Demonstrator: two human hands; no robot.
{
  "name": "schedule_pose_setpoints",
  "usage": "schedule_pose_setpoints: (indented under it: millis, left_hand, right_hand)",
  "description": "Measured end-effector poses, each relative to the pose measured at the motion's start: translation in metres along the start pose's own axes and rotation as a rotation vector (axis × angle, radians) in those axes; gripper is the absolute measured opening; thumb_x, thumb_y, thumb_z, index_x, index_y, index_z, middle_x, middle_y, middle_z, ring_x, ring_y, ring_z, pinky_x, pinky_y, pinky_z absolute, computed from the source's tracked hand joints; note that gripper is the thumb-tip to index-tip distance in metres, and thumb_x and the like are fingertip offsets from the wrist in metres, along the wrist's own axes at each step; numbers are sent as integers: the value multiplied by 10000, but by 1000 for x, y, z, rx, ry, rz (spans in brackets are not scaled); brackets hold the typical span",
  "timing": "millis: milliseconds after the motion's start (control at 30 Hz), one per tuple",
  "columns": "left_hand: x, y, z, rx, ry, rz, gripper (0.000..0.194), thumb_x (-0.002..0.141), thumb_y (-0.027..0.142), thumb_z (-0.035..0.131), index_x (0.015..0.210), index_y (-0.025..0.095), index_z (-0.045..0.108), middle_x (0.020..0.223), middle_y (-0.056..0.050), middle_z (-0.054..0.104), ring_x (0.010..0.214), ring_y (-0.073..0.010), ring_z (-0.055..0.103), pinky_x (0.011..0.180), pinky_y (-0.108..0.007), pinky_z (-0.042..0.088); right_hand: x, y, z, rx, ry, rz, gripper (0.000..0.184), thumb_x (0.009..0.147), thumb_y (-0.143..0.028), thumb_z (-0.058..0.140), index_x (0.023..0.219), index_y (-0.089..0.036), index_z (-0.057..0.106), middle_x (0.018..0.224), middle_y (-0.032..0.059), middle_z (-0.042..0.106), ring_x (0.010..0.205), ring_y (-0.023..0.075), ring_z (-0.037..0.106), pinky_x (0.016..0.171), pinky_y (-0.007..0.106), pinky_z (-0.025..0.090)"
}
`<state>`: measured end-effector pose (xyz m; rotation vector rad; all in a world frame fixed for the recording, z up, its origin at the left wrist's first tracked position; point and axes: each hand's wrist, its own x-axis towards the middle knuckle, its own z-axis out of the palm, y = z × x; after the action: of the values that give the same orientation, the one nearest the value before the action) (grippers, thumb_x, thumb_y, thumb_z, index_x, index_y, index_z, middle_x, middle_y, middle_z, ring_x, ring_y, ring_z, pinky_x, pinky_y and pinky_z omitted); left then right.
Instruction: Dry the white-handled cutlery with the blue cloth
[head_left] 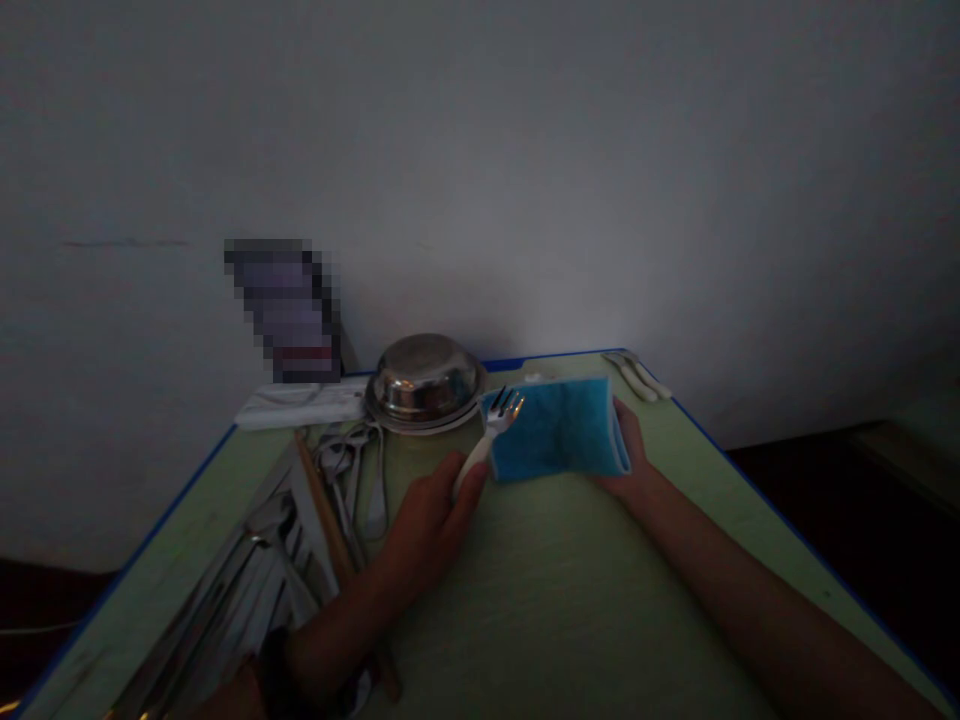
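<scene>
My left hand is closed round the pale handle of a fork, whose metal tines point up and away from me. In my right hand is a folded blue cloth with a whitish edge and a darker patch in its middle. The cloth hides most of the right fingers. The fork's head lies in front of the cloth's left end; whether the two touch, I cannot tell. Both are held above the pale green table.
Many spoons and other cutlery lie at the left, with a wooden-looking stick among them. An upturned metal bowl stands at the back, beside a white bundle and a blurred upright screen. Pale-handled cutlery lies back right.
</scene>
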<state>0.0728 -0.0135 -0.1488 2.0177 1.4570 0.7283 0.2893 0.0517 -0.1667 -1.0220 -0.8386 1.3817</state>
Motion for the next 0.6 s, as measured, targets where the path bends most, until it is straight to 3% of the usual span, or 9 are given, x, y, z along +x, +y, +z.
schedule_pose_setpoints:
  millis: [200, 333, 433, 600]
  left_hand:
    - [0, -7, 2, 13, -14, -12, 341, 926, 428, 301, 755, 190, 474, 609, 2, 563, 556, -165, 565, 506, -248, 372]
    - [0, -10, 3, 22, -39, -16, 328, 933, 406, 295, 791, 185, 490, 653, -8, 587, 593, -166, 584, 540, -250, 384]
    - [1, -9, 3, 50, -64, -17, 325, 932, 399, 295, 812, 182, 504, 672, -17, 601, 614, -177, 594, 557, -259, 384]
    - [0, -9, 1, 113, -133, 1, 259, 906, 344, 328, 812, 187, 512, 621, -7, 579, 590, -184, 584, 531, -257, 362]
  right_hand:
    - [0, -19, -14, 14, -57, 234, 506, 766, -595, 420, 829, -164, 677, 786, 89, 729, 834, 266, 673, 787, 420, 506]
    - [-5, -23, -17, -53, -86, 413, 239, 754, -256, 616, 955, -134, 658, 813, 88, 736, 733, 220, 692, 803, 373, 514]
    - [-6, -22, -19, -66, -55, 418, 261, 756, -115, 591, 1013, -120, 640, 791, 90, 738, 671, 211, 693, 800, 381, 520]
    - [-16, -24, 3, 63, -79, 328, 311, 890, -260, 432, 1180, -232, 541, 953, 35, 724, 857, 184, 681, 879, 381, 485]
